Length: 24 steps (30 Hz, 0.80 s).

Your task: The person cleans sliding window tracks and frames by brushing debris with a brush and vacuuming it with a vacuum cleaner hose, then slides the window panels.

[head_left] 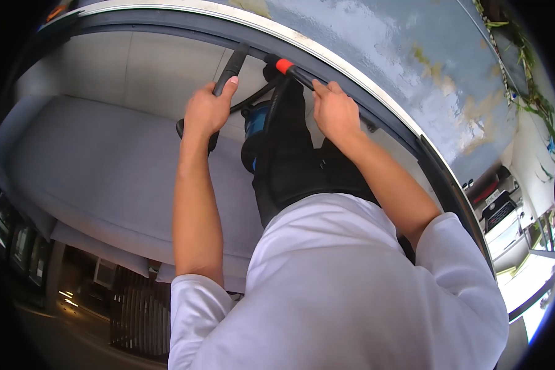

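My left hand (207,110) is wrapped around a black vacuum cleaner nozzle (233,65), whose narrow tip reaches up to the dark sliding-door track (185,36). In my right hand (337,112) is a slim black tube (302,78) with a red collar (283,65); its dark far end lies close to the track. Between my arms, beside my black trousers, sits a blue and black vacuum cleaner (256,126), partly hidden by my leg. A black hose (253,97) curves near it, and its connections are not all visible.
A long grey sofa (117,166) stands to my left on light floor tiles (105,68). Past the pale door sill (277,23) lies wet-looking grey ground (376,43). Plants (536,105) and a black grill-like object (498,213) are at the right.
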Tool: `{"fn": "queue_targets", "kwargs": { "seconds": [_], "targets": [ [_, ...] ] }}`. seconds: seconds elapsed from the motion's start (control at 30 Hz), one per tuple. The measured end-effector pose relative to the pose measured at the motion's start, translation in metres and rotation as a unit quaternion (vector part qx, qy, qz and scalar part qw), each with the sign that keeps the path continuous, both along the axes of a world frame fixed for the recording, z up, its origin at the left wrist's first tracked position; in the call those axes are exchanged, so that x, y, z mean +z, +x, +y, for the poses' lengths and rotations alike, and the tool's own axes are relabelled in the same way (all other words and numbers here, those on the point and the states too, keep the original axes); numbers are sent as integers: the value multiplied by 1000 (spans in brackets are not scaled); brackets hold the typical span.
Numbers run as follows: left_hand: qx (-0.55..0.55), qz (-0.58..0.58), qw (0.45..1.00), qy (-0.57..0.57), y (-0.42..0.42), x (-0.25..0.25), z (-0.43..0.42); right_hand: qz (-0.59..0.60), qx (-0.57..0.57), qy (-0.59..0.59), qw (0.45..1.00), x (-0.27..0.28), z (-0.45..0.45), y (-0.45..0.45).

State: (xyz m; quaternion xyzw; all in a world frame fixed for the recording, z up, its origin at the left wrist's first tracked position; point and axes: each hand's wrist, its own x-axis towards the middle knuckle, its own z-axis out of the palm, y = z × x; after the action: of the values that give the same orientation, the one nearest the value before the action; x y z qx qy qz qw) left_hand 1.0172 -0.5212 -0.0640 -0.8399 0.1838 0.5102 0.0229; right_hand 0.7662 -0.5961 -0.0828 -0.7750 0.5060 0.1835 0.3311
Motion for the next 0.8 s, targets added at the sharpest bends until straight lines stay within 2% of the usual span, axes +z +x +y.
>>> {"fn": "queue_targets", "kwargs": {
  "seconds": [0.07,0.13,0.2,0.23,0.27,0.37,0.4,0.47,0.53,0.6,0.7,0.8],
  "targets": [
    [-38,30,999,4,6,2,1,56,-7,8,998,-2,-2,-31],
    [-53,45,998,8,9,5,-2,70,3,25,997,-23,2,-21],
    [-42,34,999,4,7,-1,0,22,-16,9,1000,-57,10,28],
    [-62,-43,996,-44,7,-8,7,0,-17,9,1000,-70,10,65],
    [-60,-44,996,-45,15,-7,3,-21,-17,12,1000,-75,10,93],
    [1,-45,999,-14,47,14,-10,-38,-3,17,999,-53,-1,122],
    [0,-46,999,-18,52,13,-11,-31,-15,17,999,-43,-2,107],
    [-8,35,999,-3,56,4,-6,-5,-45,13,999,-20,-1,48],
    [-13,38,999,-22,44,-1,-1,66,-53,51,995,-8,0,4],
    [-94,5,995,-17,31,-4,-1,75,-43,33,996,-22,9,0],
    [-71,-3,997,-29,33,-1,-9,9,-29,25,999,-59,9,69],
    [-63,-71,995,-31,33,4,-15,-45,-38,21,998,-45,-3,99]
  ]
}}
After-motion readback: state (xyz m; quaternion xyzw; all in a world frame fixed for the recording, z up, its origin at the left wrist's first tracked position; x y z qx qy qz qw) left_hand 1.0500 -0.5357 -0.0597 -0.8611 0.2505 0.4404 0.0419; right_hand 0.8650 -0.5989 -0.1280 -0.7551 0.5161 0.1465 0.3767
